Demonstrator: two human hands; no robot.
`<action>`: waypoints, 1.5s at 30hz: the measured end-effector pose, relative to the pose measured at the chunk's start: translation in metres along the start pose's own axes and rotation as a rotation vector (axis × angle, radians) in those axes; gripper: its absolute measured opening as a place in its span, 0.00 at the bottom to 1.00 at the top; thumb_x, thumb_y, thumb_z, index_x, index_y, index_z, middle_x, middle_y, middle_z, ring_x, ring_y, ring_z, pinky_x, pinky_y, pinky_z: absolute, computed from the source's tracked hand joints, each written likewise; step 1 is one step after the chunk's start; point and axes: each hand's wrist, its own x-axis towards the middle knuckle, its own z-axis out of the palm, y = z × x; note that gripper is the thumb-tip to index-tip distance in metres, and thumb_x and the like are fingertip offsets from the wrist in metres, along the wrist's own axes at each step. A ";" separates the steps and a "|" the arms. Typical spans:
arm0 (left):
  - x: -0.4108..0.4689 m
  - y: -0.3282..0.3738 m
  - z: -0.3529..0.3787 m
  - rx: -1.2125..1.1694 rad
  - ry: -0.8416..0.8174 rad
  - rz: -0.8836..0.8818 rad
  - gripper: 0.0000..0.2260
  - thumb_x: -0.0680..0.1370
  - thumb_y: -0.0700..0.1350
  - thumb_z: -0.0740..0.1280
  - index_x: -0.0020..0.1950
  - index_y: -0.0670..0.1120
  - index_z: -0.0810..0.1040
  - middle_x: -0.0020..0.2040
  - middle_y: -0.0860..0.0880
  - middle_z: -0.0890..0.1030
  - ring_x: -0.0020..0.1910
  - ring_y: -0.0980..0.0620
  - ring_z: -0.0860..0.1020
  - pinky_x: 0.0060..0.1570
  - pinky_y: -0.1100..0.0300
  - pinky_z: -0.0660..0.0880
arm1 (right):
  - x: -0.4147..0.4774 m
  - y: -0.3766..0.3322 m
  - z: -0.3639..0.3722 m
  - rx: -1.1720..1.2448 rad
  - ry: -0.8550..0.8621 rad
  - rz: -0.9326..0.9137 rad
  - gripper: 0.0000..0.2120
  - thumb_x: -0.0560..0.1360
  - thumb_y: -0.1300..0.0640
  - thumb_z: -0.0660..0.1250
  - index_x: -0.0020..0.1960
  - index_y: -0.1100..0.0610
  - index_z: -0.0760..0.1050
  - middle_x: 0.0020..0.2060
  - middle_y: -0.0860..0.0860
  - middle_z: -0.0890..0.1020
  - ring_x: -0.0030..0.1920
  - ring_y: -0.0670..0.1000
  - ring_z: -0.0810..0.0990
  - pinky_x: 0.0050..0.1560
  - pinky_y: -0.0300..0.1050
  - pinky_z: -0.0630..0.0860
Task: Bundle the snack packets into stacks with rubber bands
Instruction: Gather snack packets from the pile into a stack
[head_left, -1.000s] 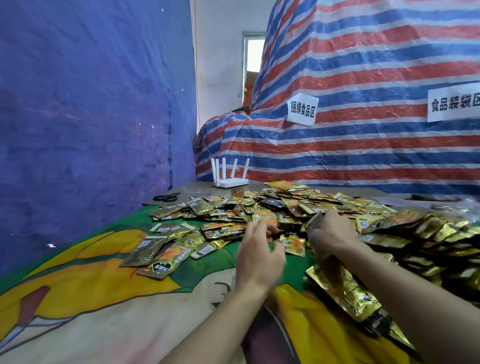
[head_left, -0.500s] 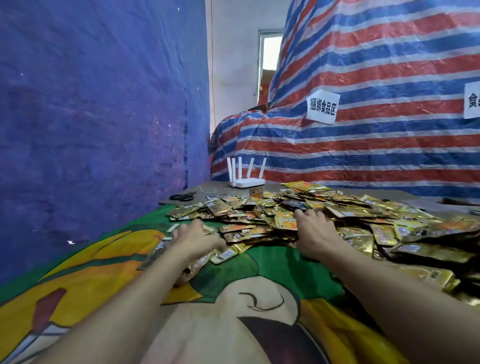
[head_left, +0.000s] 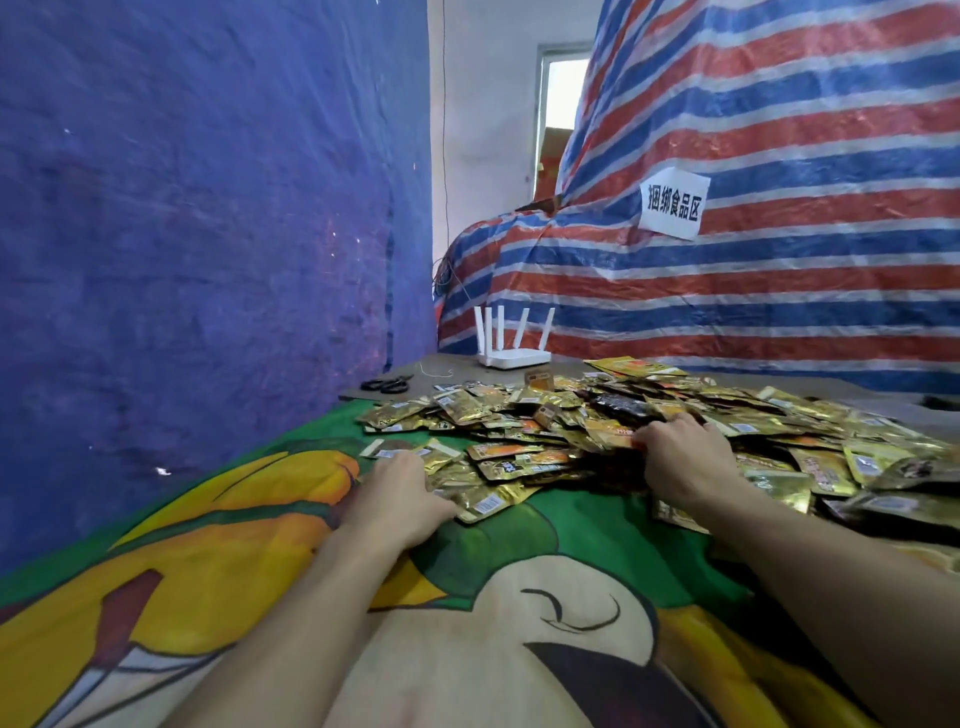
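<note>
A wide pile of gold and orange snack packets covers the far half of the table, spreading right. My left hand lies on the loose packets at the pile's near left edge, its fingers reaching forward over a gold packet. My right hand digs into the middle of the pile with curled fingers, and an orange packet sticks out at its fingertips. The fingertips of both hands are hidden among the packets.
A cartoon-print cloth covers the near table. At the far end sit black scissors, a thin pale loop and a white router. A blue tarp wall stands left and a striped tarp behind.
One second ago both hands were close together at the pile's near edge, the right one holding packets. They have spread apart: the left went to the left edge, the right deeper into the pile.
</note>
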 end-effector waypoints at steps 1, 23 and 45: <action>-0.002 0.002 -0.001 0.013 0.006 0.040 0.10 0.72 0.47 0.71 0.40 0.40 0.80 0.39 0.45 0.79 0.44 0.46 0.78 0.36 0.52 0.74 | -0.003 0.002 -0.003 0.012 0.050 -0.002 0.12 0.80 0.60 0.62 0.57 0.48 0.81 0.51 0.50 0.84 0.59 0.55 0.74 0.51 0.50 0.65; -0.030 0.086 -0.006 -0.219 0.132 0.253 0.14 0.85 0.51 0.56 0.41 0.47 0.68 0.39 0.49 0.74 0.38 0.49 0.73 0.36 0.55 0.66 | -0.093 0.040 -0.107 1.380 0.501 0.344 0.15 0.86 0.51 0.53 0.49 0.58 0.73 0.39 0.54 0.78 0.39 0.54 0.77 0.38 0.44 0.78; -0.078 0.150 0.041 -1.681 -0.677 -0.070 0.14 0.69 0.56 0.71 0.40 0.46 0.74 0.29 0.50 0.70 0.22 0.54 0.70 0.22 0.66 0.68 | -0.140 0.019 -0.074 1.671 0.161 0.498 0.09 0.75 0.53 0.64 0.46 0.59 0.75 0.53 0.53 0.77 0.59 0.53 0.78 0.56 0.55 0.76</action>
